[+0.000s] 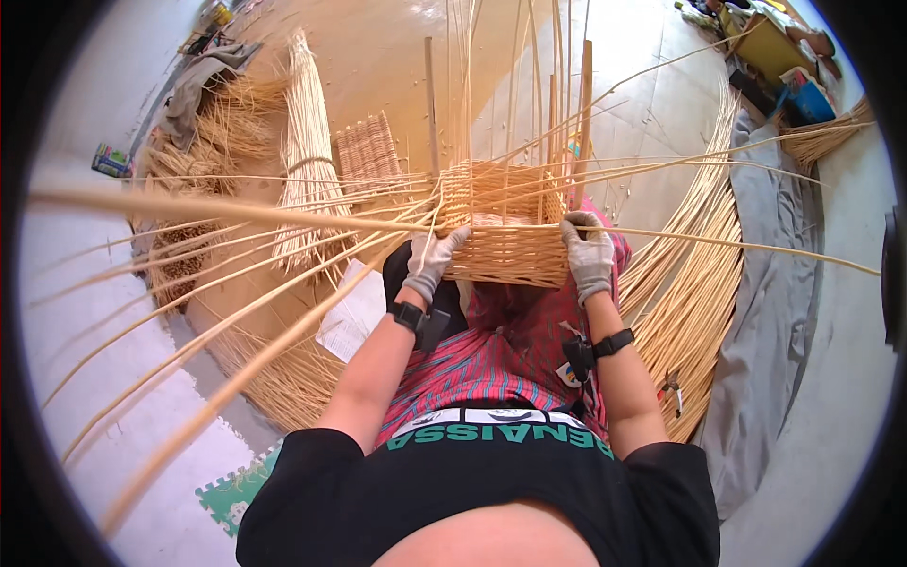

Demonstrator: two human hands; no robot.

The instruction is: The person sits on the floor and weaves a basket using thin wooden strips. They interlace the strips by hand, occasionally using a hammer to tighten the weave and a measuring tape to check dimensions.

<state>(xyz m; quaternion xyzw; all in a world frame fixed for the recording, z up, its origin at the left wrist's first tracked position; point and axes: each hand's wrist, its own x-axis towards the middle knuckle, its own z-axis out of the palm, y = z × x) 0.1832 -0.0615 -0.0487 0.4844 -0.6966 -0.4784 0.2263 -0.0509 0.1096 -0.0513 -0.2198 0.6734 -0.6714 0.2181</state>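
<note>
Pale wicker fills the centre of my view: a half-woven rectangular basket [510, 255] sits just above the middle of the frame, over the wearer's lap, its near wall facing the camera. I see 2 gloved hands on it. On the near wall's left end, the left hand [436, 257] has its fingers closed on the corner; at the opposite end, the right hand [590, 255] grips the other corner, close to a rod [737, 245] that runs out toward the right edge. Long loose rods [274, 214] fan from the basket toward the left of the frame, while a flat wooden upright [585, 113] stands at its right side. Below, I make out a pink striped cloth [444, 378] across the legs. In the upper left I have a tied sheaf [308, 123] of pale rods, with a flat woven panel [367, 146] just beside it. Down the right side, a broad spread of rods [694, 302] borders a grey cloth [761, 312], and a small hand tool [673, 384] lies on those rods at lower right.
</note>
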